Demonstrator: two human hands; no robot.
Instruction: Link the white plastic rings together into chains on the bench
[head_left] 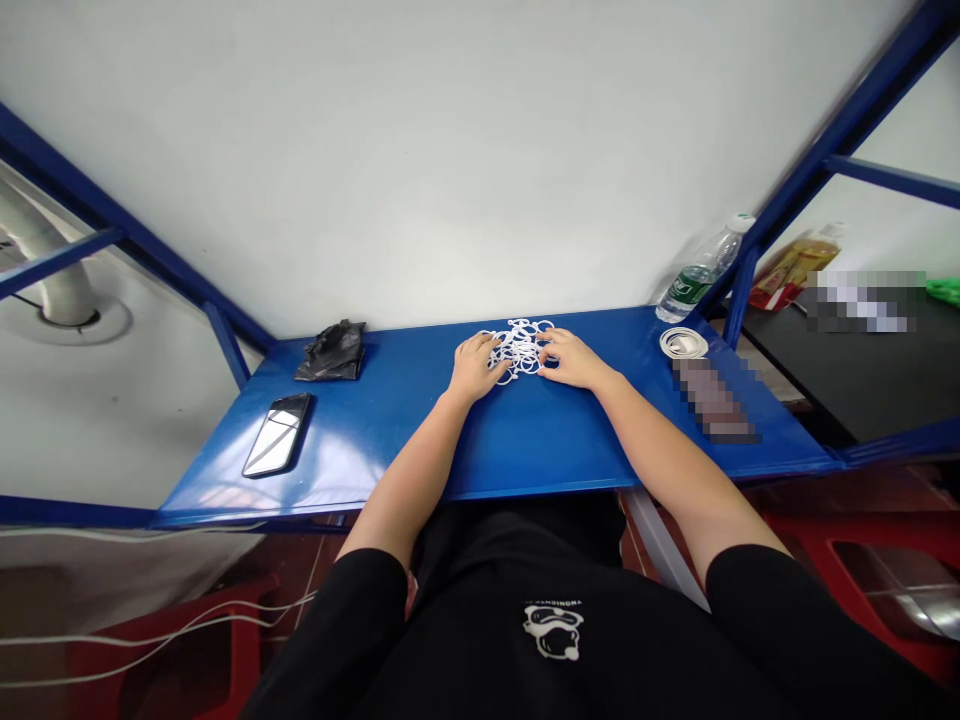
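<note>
A heap of small white rings (523, 337) lies on the blue table (525, 450) near its far edge. My left hand (474, 366) rests at the left side of the heap, fingers curled and touching the rings. On the heap's right side my right hand (571, 357) does the same, with its fingertips pinched in among the rings. Whether either hand has one ring in its grip is too small to tell.
A black phone (277, 433) lies at the table's left, a crumpled black bag (332, 350) behind it. At the right stand a plastic water bottle (700, 270) and a white roll of tape (683, 343). Blue frame posts (825, 140) rise at both sides. Red stools stand below.
</note>
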